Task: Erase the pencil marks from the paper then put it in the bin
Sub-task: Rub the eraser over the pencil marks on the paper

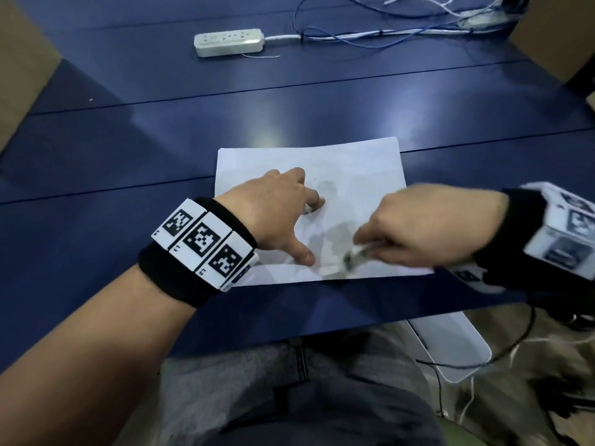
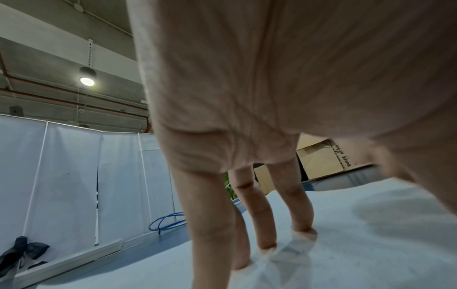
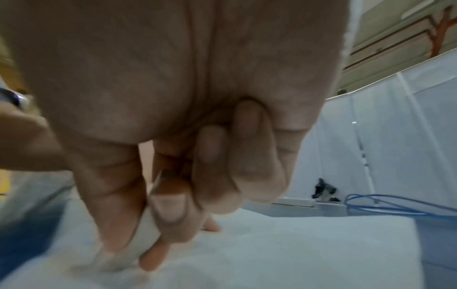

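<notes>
A white sheet of paper (image 1: 354,165) lies on the blue table (image 1: 128,156) near its front edge. My left hand (image 1: 302,230) presses on the sheet's left part with fingers spread and straight; the fingertips (image 2: 300,215) stand on the paper (image 2: 358,244). My right hand (image 1: 367,247), blurred by motion, pinches a small white eraser (image 1: 349,260) and holds it down on the sheet near its front edge. In the right wrist view the thumb and fingers close round the eraser (image 3: 146,230) above the paper (image 3: 272,254). Any pencil marks are too faint to make out.
A white bin (image 1: 457,342) stands below the table's front edge at the right, beside my lap. A white power strip (image 1: 228,43) and blue and white cables (image 1: 370,33) lie at the table's far side. Cardboard boxes stand at far left (image 1: 19,75) and far right (image 1: 553,43).
</notes>
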